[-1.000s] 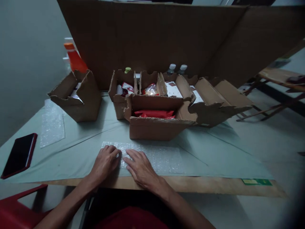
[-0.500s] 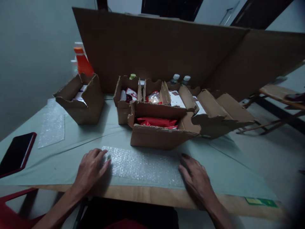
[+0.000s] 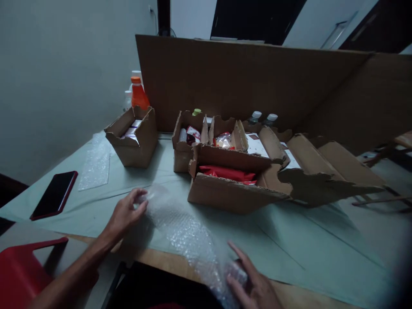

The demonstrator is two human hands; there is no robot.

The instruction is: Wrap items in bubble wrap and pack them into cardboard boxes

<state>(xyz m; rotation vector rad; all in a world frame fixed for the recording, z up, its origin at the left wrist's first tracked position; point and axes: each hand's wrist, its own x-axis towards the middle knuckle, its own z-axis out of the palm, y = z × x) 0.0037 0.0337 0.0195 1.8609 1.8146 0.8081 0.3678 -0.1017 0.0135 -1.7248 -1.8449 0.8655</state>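
A strip of clear bubble wrap [image 3: 189,231] slants between my hands, its far left end raised and its near right end sagging past the table's front edge. My left hand [image 3: 130,208] is closed in a pinch on the upper left end. At the lower right, my right hand [image 3: 252,281] has the other end between thumb and fingers, with the index finger stretched out along it. Just beyond the strip stands a cardboard box [image 3: 238,197] holding red packets [image 3: 227,173].
A phone [image 3: 54,195] and another bubble wrap piece [image 3: 95,167] lie at the left, near a box with cartons [image 3: 146,146]. Several open cardboard boxes [image 3: 183,161] stand behind, before a tall cardboard panel [image 3: 244,81]. A red stool [image 3: 22,270] is at lower left.
The bubble wrap, flat on the table before, is now lifted and slanted, its right end pulled toward me. My hands have closed on its ends. The view has shifted left.
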